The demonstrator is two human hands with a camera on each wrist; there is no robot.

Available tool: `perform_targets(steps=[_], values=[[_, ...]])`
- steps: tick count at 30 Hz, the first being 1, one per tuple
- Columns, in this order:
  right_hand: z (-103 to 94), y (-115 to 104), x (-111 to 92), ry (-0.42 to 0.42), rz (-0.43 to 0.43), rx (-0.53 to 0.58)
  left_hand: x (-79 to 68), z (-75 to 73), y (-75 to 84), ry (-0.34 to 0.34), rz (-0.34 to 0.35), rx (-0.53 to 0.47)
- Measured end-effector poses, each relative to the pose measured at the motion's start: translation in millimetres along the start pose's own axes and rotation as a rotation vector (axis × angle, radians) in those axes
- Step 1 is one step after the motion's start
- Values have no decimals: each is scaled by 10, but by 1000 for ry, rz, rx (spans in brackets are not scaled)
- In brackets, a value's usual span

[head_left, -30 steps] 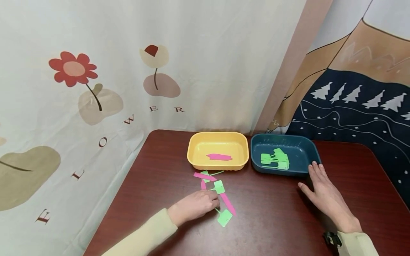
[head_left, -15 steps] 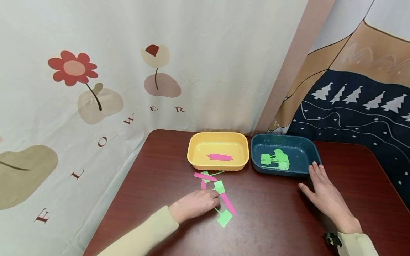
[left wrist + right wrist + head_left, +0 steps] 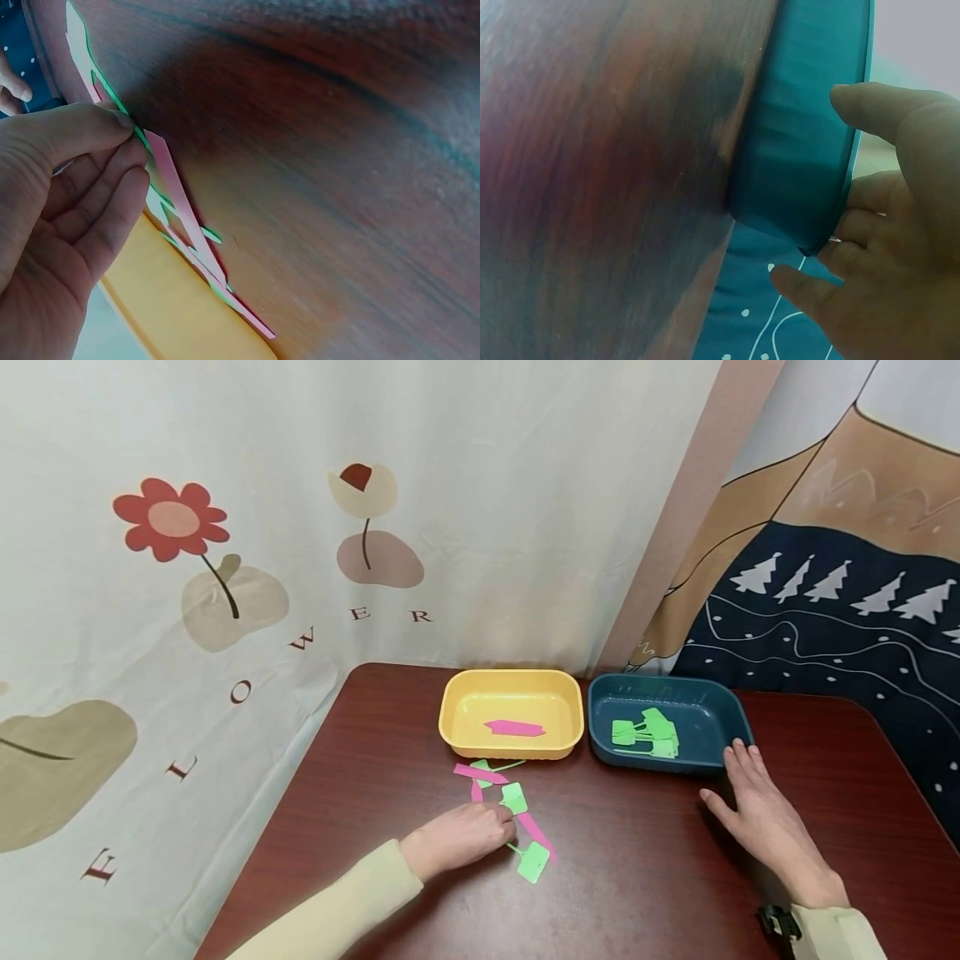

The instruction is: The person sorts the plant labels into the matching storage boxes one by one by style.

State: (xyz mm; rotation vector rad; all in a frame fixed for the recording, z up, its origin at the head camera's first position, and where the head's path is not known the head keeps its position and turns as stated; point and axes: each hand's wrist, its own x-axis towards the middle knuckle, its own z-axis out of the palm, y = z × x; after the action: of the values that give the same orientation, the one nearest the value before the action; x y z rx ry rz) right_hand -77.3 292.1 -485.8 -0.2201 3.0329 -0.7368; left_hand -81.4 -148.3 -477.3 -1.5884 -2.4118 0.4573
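Observation:
My left hand (image 3: 465,835) pinches the thin stem of a green plant tag (image 3: 534,862) between thumb and fingertips, its square head pointing to the right. The stem (image 3: 112,94) shows at the thumb tip in the left wrist view. Beside and partly beneath that hand lie a second green tag (image 3: 513,797), a pointed pink tag (image 3: 534,831) and, farther back, another pink tag (image 3: 480,773) crossing a green one. My right hand (image 3: 772,827) has its fingers extended at the front right corner of the dark blue bin (image 3: 727,727); in the right wrist view the fingers lie by its wall (image 3: 802,135).
A yellow bin (image 3: 465,745) with pink tags (image 3: 515,727) inside stands left of the blue one, which holds a pile of green tags (image 3: 656,727). Both stand at the back of the brown table (image 3: 615,877), close to a printed curtain (image 3: 495,510).
The green tag held by my left hand has shifted slightly up and to the right, now overlapping the pink tag's end. My right hand has stayed in place.

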Motion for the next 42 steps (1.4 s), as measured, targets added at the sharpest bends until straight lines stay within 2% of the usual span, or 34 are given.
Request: perform_targets(steps=[10, 16, 22, 28, 34, 42], values=[[4, 14, -10, 6, -6, 5, 49, 44, -6, 11, 8, -23], [7, 15, -11, -6, 8, 12, 151, 57, 27, 49, 8, -56], [14, 12, -8, -8, 6, 17, 215, 56, 48, 58, -37, -119], [5, 11, 0, -17, 12, 18, 137, 31, 8, 65, -84, -147], [-12, 19, -7, -27, 23, 16, 66, 47, -39, 59, -67, -109], [-1, 6, -6, -22, 10, 18, 41, 53, -46, 46, -81, -136]])
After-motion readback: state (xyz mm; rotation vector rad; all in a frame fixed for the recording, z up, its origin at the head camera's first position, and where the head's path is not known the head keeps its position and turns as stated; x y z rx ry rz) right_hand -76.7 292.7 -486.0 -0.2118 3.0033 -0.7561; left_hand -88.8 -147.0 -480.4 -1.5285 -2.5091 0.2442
